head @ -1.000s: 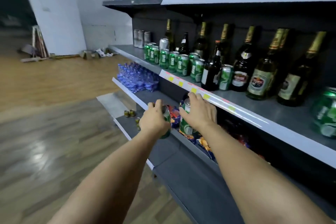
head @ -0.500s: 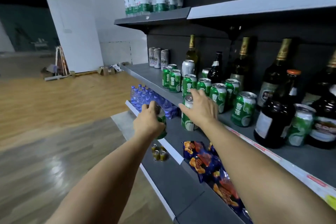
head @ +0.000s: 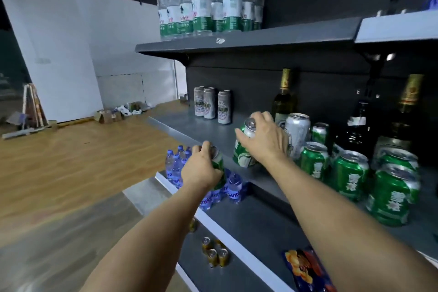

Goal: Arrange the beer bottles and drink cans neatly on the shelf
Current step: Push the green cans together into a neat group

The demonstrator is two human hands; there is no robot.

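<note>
Both hands are full: left hand (head: 201, 169) grips a green can (head: 219, 168), right hand (head: 263, 137) wraps another green can (head: 244, 149) at its 2 o'clock, over the shelf (head: 189, 125).

Dim indoor light, dark shelf recesses, soft motion blur, wide-angle bending toward the edges

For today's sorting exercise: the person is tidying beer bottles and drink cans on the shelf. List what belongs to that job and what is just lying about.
Belongs to the job:
- green can in left hand
- green can in right hand
- green cans
- silver cans
- beer bottles
- shelf

Just lying about:
- water bottles
- blue bottle pack
- snack bag
- small gold cans
</note>
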